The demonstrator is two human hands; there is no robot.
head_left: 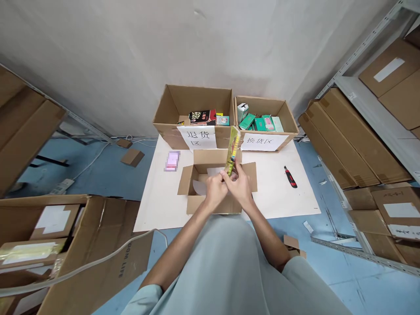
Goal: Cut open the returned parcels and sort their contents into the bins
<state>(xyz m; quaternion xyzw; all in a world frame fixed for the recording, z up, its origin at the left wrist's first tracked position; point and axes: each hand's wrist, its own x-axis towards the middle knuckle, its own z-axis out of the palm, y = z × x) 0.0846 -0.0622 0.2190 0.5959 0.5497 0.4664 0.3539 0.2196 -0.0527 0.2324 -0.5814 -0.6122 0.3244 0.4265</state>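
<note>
Both my left hand (216, 188) and my right hand (240, 184) are closed round the lower end of a slim yellow-green packet (232, 148), which stands tilted upright between them. Its printing is too small to read. Below my hands is a small open cardboard box (196, 204) with its flaps spread out. White paper (198, 187) lies inside that box. My hands and forearms hide part of its right side.
Behind stand two labelled cartons, a larger left one (166, 131) and a right one (288, 127), both holding small boxes. A red-black box cutter (290, 177) lies on the white table (278, 197). Shelves flank the right; a big carton (108, 245) stands left, crossed by a cable (108, 259).
</note>
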